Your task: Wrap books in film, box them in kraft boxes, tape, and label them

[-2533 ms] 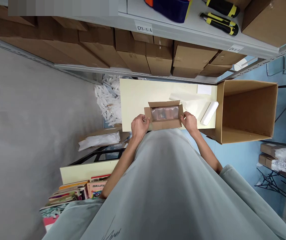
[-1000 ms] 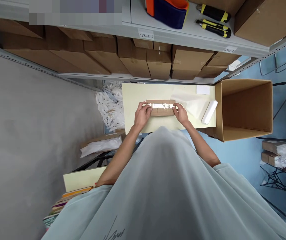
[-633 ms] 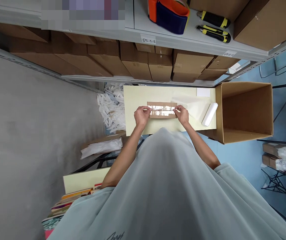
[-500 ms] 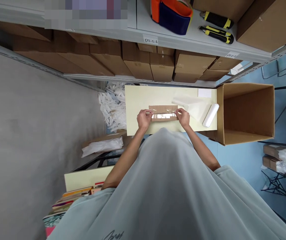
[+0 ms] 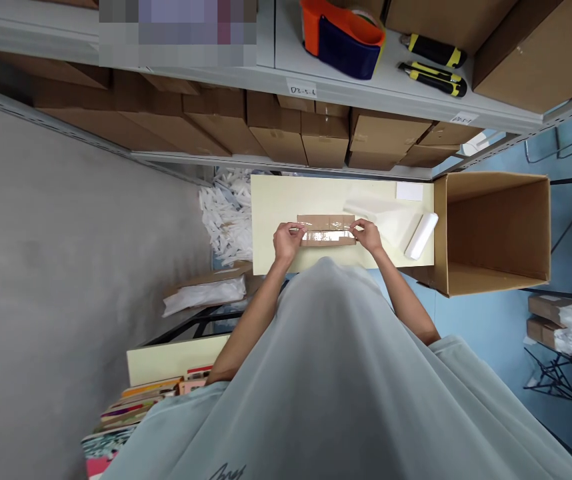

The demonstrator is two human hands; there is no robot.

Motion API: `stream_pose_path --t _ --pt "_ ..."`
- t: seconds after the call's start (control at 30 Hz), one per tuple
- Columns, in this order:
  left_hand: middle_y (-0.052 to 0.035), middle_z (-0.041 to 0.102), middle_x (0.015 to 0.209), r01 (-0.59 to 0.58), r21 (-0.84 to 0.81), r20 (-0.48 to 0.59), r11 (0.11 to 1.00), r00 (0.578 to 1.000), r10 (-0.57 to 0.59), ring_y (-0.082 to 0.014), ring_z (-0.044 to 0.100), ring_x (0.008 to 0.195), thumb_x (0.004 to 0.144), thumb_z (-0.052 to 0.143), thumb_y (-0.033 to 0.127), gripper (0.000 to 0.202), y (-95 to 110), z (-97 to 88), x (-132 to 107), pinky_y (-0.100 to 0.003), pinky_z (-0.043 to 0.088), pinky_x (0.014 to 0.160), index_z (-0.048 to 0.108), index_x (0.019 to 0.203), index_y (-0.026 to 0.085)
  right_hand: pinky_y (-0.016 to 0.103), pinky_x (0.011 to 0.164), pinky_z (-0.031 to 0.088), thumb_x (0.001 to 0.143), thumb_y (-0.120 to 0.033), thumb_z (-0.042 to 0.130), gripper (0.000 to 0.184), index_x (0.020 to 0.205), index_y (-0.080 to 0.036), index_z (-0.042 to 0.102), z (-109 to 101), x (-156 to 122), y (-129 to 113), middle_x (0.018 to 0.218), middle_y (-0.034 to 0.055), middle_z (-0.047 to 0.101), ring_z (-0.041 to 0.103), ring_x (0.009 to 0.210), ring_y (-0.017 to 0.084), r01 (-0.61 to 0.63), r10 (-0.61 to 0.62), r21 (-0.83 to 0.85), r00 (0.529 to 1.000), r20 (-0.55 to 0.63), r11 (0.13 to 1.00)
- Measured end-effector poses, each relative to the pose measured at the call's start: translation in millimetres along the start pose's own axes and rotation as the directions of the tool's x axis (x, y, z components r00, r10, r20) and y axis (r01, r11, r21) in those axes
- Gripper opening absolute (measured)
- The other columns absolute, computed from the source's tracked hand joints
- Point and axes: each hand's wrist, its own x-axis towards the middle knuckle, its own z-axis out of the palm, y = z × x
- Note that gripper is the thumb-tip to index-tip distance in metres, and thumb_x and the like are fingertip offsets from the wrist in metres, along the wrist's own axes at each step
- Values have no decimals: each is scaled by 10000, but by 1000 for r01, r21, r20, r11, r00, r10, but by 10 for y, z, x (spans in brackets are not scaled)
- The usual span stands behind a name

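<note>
Widest of all is the grey shelving (image 5: 391, 104), its lower level packed with a row of brown boxes (image 5: 326, 140); facing it is the wearer's pale shirt (image 5: 326, 373). Between them lies a cream tabletop (image 5: 276, 200), and at its right end a large carton (image 5: 441, 233) stands with its opening in view. Off the table's left end sits a heap of white strips (image 5: 226, 220) (paper or plastic, I cannot tell). A thin whitish sheet (image 5: 391, 212) spreads over the table's right half. To its left, around the middle of the table, near the wearer's edge, is the small cardboard box (image 5: 326, 221), flaps folded down to a lengthwise seam, the surface glossy. The left hand (image 5: 287, 241) pinches its left end, thumb and fingertips close together; the right hand (image 5: 367, 235) has the right end in a similarly narrow pinch. A white roll (image 5: 421, 236) lies slanted near the carton, a white card (image 5: 409, 191) lies behind it, and a handwritten label (image 5: 302, 88) marks the shelf edge.
</note>
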Motion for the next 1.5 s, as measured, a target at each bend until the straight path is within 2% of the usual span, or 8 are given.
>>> stream_pose_path --t 0.27,0.5,0.6,0.83,0.97,1.27,1.4,1.5 --pt "-122 781 1209 -91 122 39 988 995 87 -235 766 890 973 752 243 46 44 -48 19 -396 623 975 778 970 206 360 958 599 1098 -277 541 252 1198 -274 772 -46 -150 -73 943 49 841 810 962 286 187 -174 -362 982 69 913" --pt "-168 657 1573 -291 258 40 921 956 291 -404 662 1449 895 712 162 156 268 -210 0 -542 563 1235 775 1018 234 439 1071 644 1083 -270 673 190 1218 -271 806 -63 -343 -296 1625 139 700 792 1306 328 238 -240 -538 968 67 809" --pt "-183 632 1622 -424 260 8 867 899 437 -438 552 1575 921 697 167 179 738 -268 253 -594 496 1306 788 1056 241 488 1186 603 1109 -310 640 224 1239 -266 816 -288 -109 -731 1606 157 708 742 1403 345 362 -420 -534 908 15 764" --pt "-152 724 1480 -708 170 -199 685 656 728 -356 656 1426 1037 633 218 178 2691 -622 910 -549 503 1282 796 1107 236 594 1314 445 1171 -349 458 444 1519 -155 655 -1302 609 -2609 1480 234 746 686 1399 380 615 -830 -595 529 -176 518" --pt "-141 759 1357 -729 139 -278 671 621 733 -335 709 1335 1011 662 174 144 3283 -724 890 -501 538 1229 789 1049 230 602 1261 491 1042 -178 594 430 1454 -69 649 -1426 926 -3277 1497 324 694 667 1431 422 492 -732 -666 670 -123 561" --pt "-106 820 1233 -663 18 -230 748 726 648 -320 756 1234 995 686 157 115 2646 -710 385 -494 588 1150 753 970 247 677 1309 420 966 -138 573 483 1442 -63 600 -1354 1074 -3269 1429 318 726 676 1415 418 491 -665 -557 730 -157 670" --pt "-80 820 1247 -657 -108 -306 746 736 604 -263 779 1202 1064 641 231 142 2178 -733 -27 -424 619 1112 763 1134 254 552 1216 551 1086 -362 523 411 1448 -174 574 -1091 635 -2721 1397 202 760 730 1284 345 586 -674 -391 727 -131 709" --pt "-65 803 1173 -618 -179 -337 765 769 543 -230 791 1064 1085 646 287 146 1806 -658 -459 -382 661 1003 755 1182 277 500 1192 588 1053 -596 622 454 1328 -235 628 -654 58 -2107 1330 141 796 740 1256 314 676 -678 183 733 -57 714"
